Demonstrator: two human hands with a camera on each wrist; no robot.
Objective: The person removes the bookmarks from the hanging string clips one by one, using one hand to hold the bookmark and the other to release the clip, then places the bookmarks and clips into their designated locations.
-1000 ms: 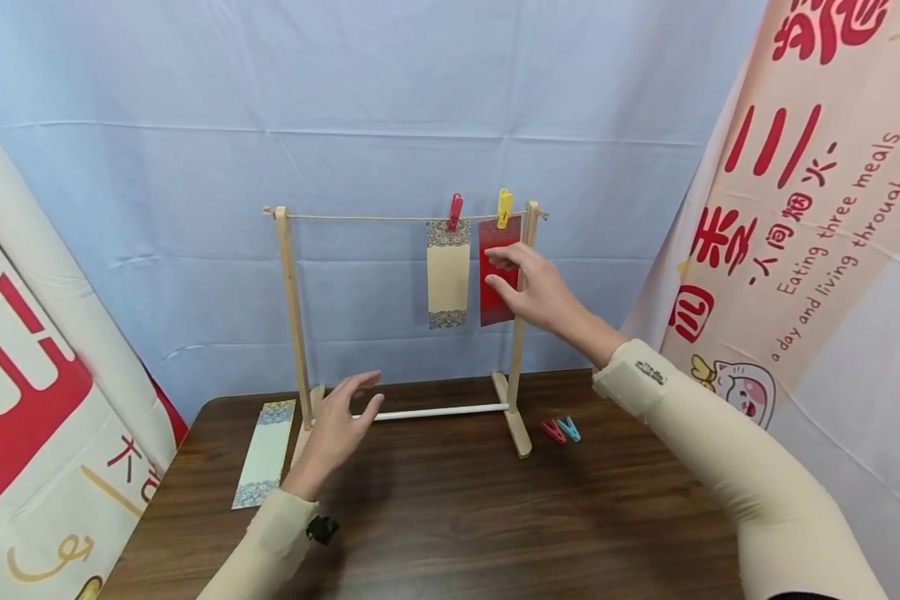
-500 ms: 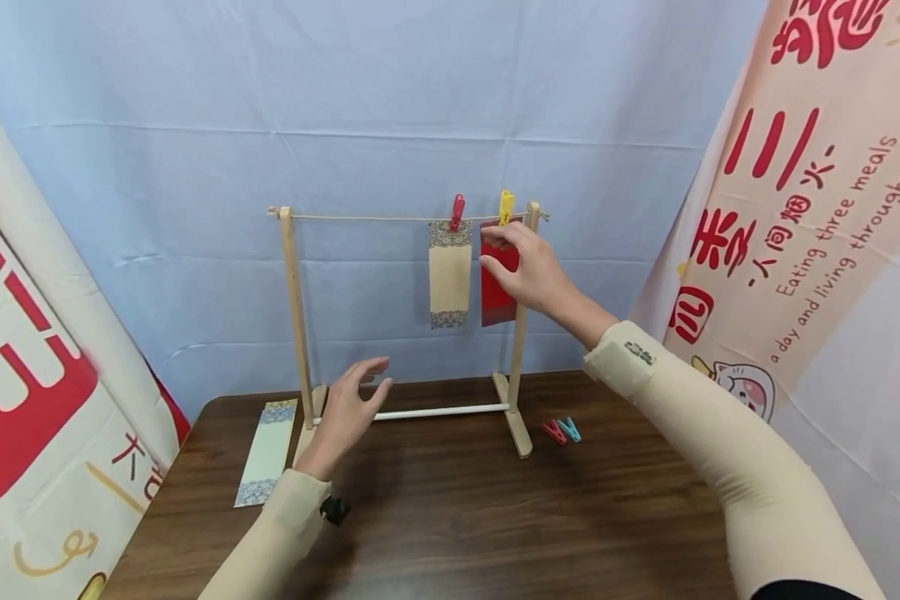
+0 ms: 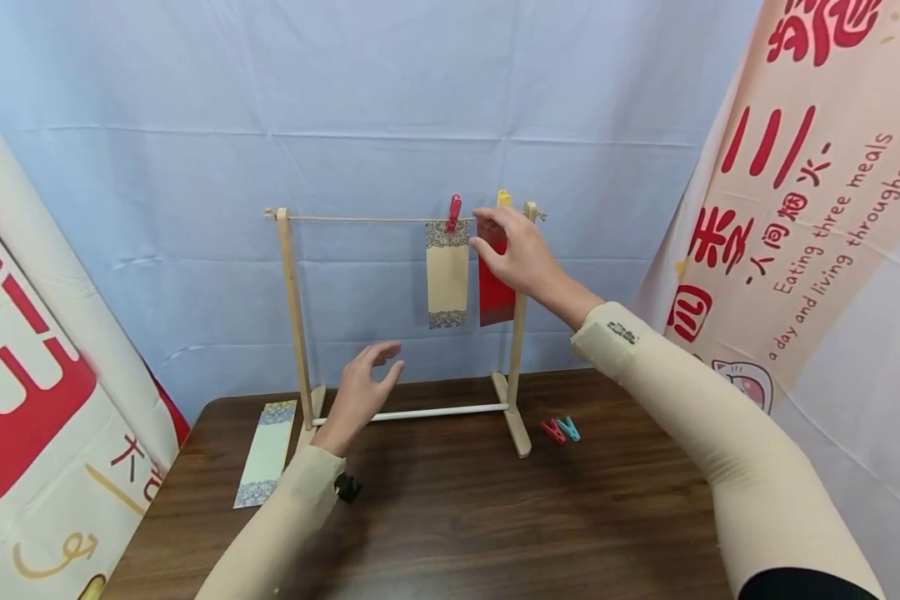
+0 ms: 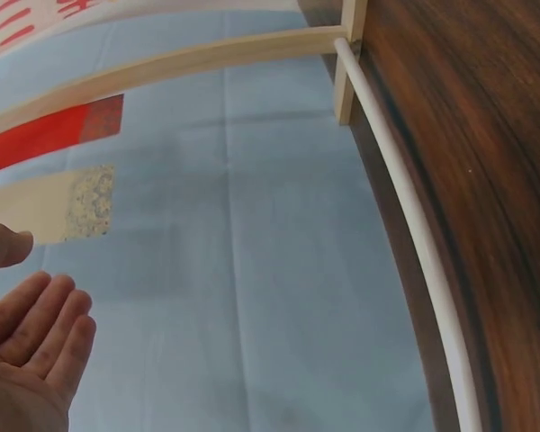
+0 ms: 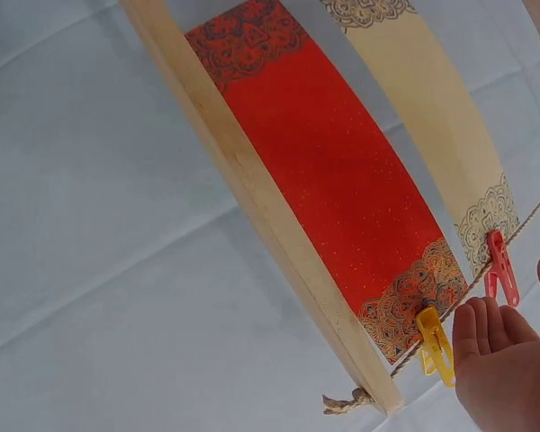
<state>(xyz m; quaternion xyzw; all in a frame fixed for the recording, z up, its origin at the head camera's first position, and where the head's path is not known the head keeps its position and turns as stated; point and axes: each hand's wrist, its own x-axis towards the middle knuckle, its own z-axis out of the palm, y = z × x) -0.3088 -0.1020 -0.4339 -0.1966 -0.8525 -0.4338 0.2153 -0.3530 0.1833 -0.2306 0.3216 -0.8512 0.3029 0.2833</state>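
Note:
A cream paper strip (image 3: 447, 277) with patterned ends hangs from the rope (image 3: 360, 219), clipped by a red clothespin (image 3: 454, 213). To its right hangs a red paper strip (image 3: 497, 293), held by a yellow clothespin (image 5: 435, 344). My right hand (image 3: 521, 252) is raised in front of the red strip, its fingers near the red clothespin and holding nothing. In the right wrist view its fingertips sit between the two clothespins; contact cannot be made out. My left hand (image 3: 362, 393), thumb and fingers apart, hovers before the lower left of the wooden rack (image 3: 291, 308), holding nothing.
Patterned paper strips (image 3: 265, 454) lie on the brown table (image 3: 495, 517) left of the rack. A red clothespin (image 3: 552, 431) and a blue clothespin (image 3: 569, 428) lie to its right. A white rod (image 3: 442, 412) joins the rack's feet. A pale blue cloth (image 3: 390, 108) hangs behind.
My right hand has moved up and left, from in front of the red strip toward the red clothespin. My left hand has risen and shifted right. The hanging strips stay in place.

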